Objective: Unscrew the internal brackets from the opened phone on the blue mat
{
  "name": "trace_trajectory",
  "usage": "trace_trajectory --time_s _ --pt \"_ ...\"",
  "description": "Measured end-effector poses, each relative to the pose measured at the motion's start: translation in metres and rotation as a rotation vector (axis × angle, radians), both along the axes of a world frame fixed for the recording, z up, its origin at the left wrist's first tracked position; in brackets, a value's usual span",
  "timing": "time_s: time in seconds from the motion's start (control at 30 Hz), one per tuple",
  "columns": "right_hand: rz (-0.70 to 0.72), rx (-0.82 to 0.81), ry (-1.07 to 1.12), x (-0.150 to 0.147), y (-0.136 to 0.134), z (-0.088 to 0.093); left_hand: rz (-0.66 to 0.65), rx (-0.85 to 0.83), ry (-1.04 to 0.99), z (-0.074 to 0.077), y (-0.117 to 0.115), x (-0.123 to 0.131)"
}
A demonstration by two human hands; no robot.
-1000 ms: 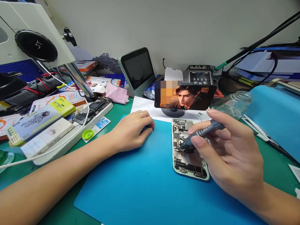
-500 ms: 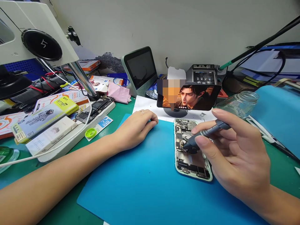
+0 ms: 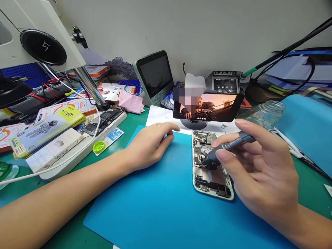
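My right hand (image 3: 261, 169) grips a dark grey pen-shaped screwdriver (image 3: 225, 148) between thumb and fingers. Its dark lower end points down into an opened phone (image 3: 199, 172), whose circuit boards and metal parts are exposed inside a pale green frame. The fine tip cannot be made out. The phone lies on a blue mat (image 3: 145, 211). My left hand (image 3: 153, 143) rests on the mat to the left of the phone, holding nothing. Its index finger reaches forward and the thumb lies a little apart below it.
Behind the phone, another phone (image 3: 223, 110) plays a video on a round stand. A glass jar (image 3: 269, 112) and tweezers (image 3: 293, 148) are at right. Battery boxes (image 3: 49, 129), a green cap (image 3: 99, 147), a white cable (image 3: 75, 157) and a microscope (image 3: 62, 41) crowd the left.
My left index finger has stretched out from a more curled pose. My right hand and the screwdriver keep nearly the same place over the phone. The video picture has changed.
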State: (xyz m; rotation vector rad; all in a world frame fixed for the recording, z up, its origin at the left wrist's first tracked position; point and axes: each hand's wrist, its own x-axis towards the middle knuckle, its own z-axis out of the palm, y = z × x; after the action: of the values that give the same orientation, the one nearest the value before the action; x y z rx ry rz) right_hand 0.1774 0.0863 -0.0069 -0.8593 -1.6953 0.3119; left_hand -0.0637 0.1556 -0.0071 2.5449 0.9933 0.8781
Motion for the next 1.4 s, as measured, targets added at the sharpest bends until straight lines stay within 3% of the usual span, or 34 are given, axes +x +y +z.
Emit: trace_trajectory --time_s 0.3,0.53,0.77,0.9,1.1,1.4 --pt "0.007 -0.028 -0.004 0.001 -0.001 0.002 -0.190 0.125 0.095 -0.002 -0.014 0.012" --pt "0.007 -0.007 -0.018 0.000 0.001 0.002 -0.255 0.153 0.131 -0.001 -0.016 0.017" --pt "0.004 0.004 -0.011 0.001 0.001 0.000 -0.239 -0.095 -0.047 0.002 -0.039 0.023" --pt "-0.002 -0.012 -0.005 0.001 0.000 -0.001 -0.208 -0.208 -0.049 0.000 -0.043 0.027" --pt "-0.009 -0.024 0.002 0.001 -0.001 0.001 -0.234 -0.267 -0.079 -0.001 -0.042 0.025" --pt "0.009 -0.012 -0.015 0.001 0.000 -0.001 -0.279 -0.224 -0.073 0.002 -0.043 0.027"
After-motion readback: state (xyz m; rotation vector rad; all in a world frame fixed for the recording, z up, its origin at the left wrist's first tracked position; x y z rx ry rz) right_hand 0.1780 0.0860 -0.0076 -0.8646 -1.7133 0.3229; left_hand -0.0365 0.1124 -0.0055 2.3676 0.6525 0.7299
